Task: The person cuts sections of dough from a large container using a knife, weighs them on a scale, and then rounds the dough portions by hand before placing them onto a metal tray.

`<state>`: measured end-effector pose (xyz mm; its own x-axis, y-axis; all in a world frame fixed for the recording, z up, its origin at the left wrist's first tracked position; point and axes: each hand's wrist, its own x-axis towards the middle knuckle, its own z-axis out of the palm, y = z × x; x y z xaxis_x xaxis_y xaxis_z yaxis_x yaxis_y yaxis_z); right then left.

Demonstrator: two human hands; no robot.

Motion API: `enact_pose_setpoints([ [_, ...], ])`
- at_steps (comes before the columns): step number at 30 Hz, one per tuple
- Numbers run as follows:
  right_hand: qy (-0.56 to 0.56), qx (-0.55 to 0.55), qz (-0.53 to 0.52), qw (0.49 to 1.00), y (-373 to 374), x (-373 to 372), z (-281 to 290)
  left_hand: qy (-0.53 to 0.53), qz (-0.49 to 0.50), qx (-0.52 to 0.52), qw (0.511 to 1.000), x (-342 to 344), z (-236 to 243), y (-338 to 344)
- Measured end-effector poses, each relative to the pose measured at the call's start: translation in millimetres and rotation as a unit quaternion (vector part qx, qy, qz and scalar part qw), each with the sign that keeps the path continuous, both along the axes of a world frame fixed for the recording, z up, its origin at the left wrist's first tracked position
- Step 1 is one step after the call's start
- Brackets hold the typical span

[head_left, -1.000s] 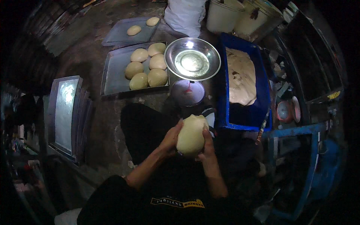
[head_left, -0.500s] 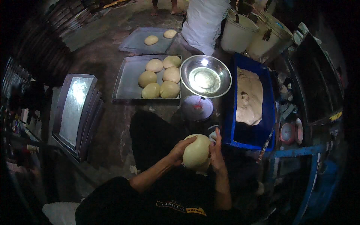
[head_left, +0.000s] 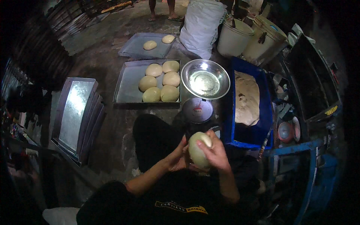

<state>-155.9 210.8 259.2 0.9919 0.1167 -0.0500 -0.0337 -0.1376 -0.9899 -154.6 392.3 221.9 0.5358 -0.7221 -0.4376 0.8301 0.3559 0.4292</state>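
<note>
A smooth, pale dough ball (head_left: 197, 153) sits between my two hands, over my lap. My right hand (head_left: 217, 153) grips it from the right, the thumb pressed into its upper side and denting it. Against its left side and underside lies my left hand (head_left: 177, 156), with some fingers hidden behind the dough. Just beyond my hands stands a weighing scale (head_left: 197, 110) with a round dial, carrying a shiny metal bowl (head_left: 206, 80). Several similar dough balls (head_left: 151, 95) rest at the right side of a metal tray (head_left: 125, 84) on the floor.
To the right, a blue tub (head_left: 245, 138) holds a big dough mass (head_left: 246, 99). Farther off are another tray (head_left: 133, 47) with two dough pieces, a white sack (head_left: 198, 30) and pale buckets (head_left: 234, 35). Stacked trays (head_left: 75, 112) stand left. A person's feet (head_left: 174, 17) show at the back.
My right hand has gone from flat against the dough ball's side to gripping over it, thumb pressing in. My left hand has slid lower on the ball. The view has shifted slightly.
</note>
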Motion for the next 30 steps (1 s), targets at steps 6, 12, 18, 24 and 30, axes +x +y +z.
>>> enact_pose_setpoints([
  [6,-0.165,-0.022,-0.118,0.979,15.6,4.1,60.0,-0.066,0.221,-0.06,0.971,0.1,30.6,2.1],
  [12,-0.276,0.17,0.065,0.944,34.2,-27.0,84.1,-0.548,0.345,0.047,0.76,-6.8,77.2,4.1],
  [18,-0.472,-0.002,-0.016,0.881,39.1,-43.8,122.1,-0.705,0.245,0.02,0.665,-18.2,124.6,36.7],
  [24,-0.607,-0.09,0.101,0.783,53.0,-31.6,120.3,-0.727,0.246,-0.045,0.64,-15.9,91.3,61.0],
  [30,-0.392,-0.091,0.276,0.873,71.9,4.7,138.5,-0.424,0.195,-0.151,0.871,-1.1,125.0,60.8],
])
